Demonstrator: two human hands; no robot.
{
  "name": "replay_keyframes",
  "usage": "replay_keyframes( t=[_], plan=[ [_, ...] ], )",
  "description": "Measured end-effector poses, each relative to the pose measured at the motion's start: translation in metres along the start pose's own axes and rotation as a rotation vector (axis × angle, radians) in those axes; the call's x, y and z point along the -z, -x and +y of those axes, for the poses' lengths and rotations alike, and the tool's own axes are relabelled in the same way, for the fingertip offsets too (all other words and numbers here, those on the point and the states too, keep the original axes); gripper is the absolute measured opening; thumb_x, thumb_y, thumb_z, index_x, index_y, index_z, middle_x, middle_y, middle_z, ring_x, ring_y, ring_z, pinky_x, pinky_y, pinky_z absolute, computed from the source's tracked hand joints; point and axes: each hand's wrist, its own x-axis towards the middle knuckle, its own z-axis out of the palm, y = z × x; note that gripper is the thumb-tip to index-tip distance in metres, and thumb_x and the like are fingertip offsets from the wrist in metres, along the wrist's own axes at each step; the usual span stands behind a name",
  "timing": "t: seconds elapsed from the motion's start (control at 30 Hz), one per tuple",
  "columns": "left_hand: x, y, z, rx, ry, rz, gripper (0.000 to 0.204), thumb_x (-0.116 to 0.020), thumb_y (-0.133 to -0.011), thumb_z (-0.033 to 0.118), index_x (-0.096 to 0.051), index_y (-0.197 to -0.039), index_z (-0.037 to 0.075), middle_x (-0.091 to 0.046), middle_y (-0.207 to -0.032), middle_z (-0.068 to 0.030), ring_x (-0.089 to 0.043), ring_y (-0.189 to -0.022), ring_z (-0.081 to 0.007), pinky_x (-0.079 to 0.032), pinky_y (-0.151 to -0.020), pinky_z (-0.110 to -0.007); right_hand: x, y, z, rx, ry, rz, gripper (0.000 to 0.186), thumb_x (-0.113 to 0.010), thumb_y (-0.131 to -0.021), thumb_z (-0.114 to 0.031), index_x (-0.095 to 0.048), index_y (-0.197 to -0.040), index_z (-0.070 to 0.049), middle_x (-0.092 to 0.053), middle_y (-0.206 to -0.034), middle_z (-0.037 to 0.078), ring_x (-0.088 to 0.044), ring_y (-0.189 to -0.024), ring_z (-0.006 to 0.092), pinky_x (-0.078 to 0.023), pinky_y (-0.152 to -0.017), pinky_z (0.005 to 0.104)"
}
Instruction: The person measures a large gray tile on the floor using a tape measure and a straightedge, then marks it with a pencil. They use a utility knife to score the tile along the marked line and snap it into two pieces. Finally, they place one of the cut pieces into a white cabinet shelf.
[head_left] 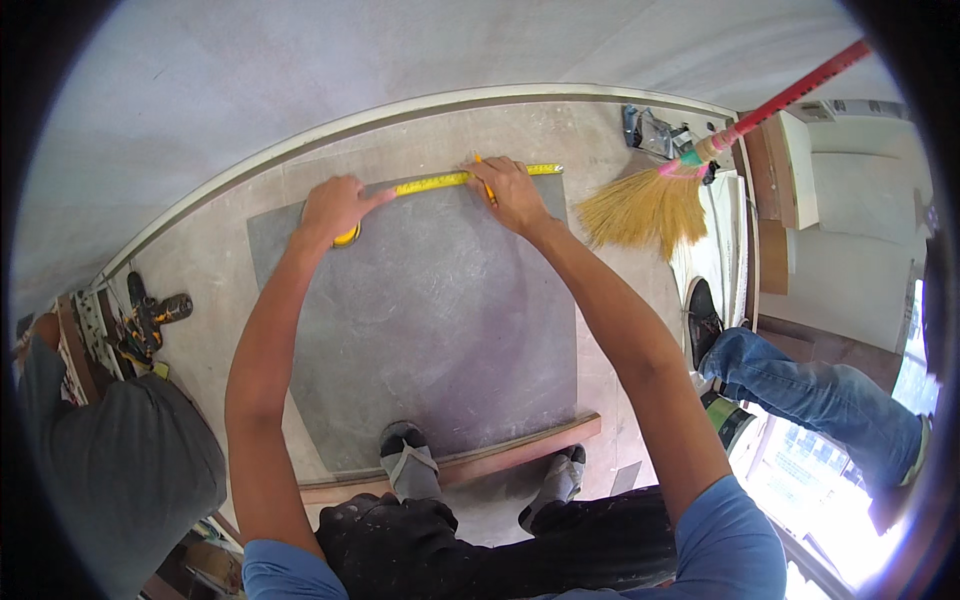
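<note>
My left hand [335, 208] is closed on a yellow tape measure [347, 234] at the upper left of a grey square sheet [420, 300]. Its yellow blade [428, 183] stretches along the sheet's top edge to just short of, or at, the top right corner. My right hand [510, 195] is closed on an orange pencil [489, 193] over the blade. My sock-covered feet in sandals [410, 465] are at the sheet's near edge, beside a wooden plank [530, 439] lying across it.
A straw broom [640, 210] with a red handle is at upper right, near dark items [650, 135]. A power drill [150, 315] lies at left. A co-worker in dark clothing [120, 480] is at left; another person's jeans-covered leg [800, 385] and shoe are at right.
</note>
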Motion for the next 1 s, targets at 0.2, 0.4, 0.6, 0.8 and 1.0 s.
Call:
replay_keyframes(
  t=[0.2,0.4,0.6,0.8,1.0],
  plan=[
    [-0.021,0.058,0.054,-0.213,0.109,0.035,0.075,-0.067,-0.076,0.076,-0.059,-0.08,0.002,-0.058,-0.062,-0.0155,-0.061,-0.056,-0.0275,-0.046,-0.055,-0.043,0.071,0.013,-0.011,-0.047,-0.061,-0.372,0.014,-0.066,-0.089,-0.019,-0.068,-0.097,-0.007,-0.063,-0.098,0.014,-0.061,-0.103,0.034,-0.049,-0.088,0.0457],
    [-0.051,0.109,0.13,-0.349,0.437,-0.053,0.095,-0.077,-0.069,0.069,-0.048,-0.127,0.0,-0.062,-0.072,-0.0121,-0.063,-0.061,-0.0281,-0.05,-0.058,-0.041,0.107,0.063,-0.092,-0.021,-0.005,-0.503,0.032,-0.067,-0.082,-0.011,-0.063,-0.113,-0.006,-0.061,-0.11,0.014,-0.056,-0.114,0.0323,-0.048,-0.094,0.0431],
    [-0.066,0.13,0.178,-0.31,0.54,-0.238,0.093,-0.08,-0.075,0.06,-0.044,-0.134,-0.002,-0.062,-0.072,-0.0121,-0.061,-0.061,-0.0234,-0.048,-0.058,-0.038,0.183,0.152,-0.102,0.141,0.039,-0.275,0.052,-0.065,-0.081,-0.006,-0.055,-0.131,-0.006,-0.056,-0.123,0.018,-0.052,-0.122,0.0358,-0.045,-0.103,0.0423],
    [-0.135,0.125,0.244,-0.175,0.715,-0.307,0.073,-0.075,-0.083,0.059,-0.053,-0.116,-0.002,-0.06,-0.07,-0.0089,-0.059,-0.064,-0.0179,-0.046,-0.06,-0.035,0.221,0.312,-0.039,-0.431,0.115,-0.443,0.057,-0.061,-0.082,-0.003,-0.048,-0.137,-0.004,-0.053,-0.124,0.017,-0.053,-0.12,0.0335,-0.045,-0.102,0.0411],
    [-0.284,0.12,0.38,-0.137,0.87,0.079,0.066,-0.072,-0.086,0.059,-0.056,-0.104,-0.002,-0.065,-0.08,-0.0119,-0.063,-0.071,-0.0253,-0.05,-0.068,-0.04,0.208,0.396,0.003,-0.603,0.236,-0.307,0.062,-0.06,-0.083,-0.004,-0.043,-0.143,-0.004,-0.053,-0.123,0.017,-0.054,-0.115,0.0321,-0.047,-0.099,0.041]
  ],
)
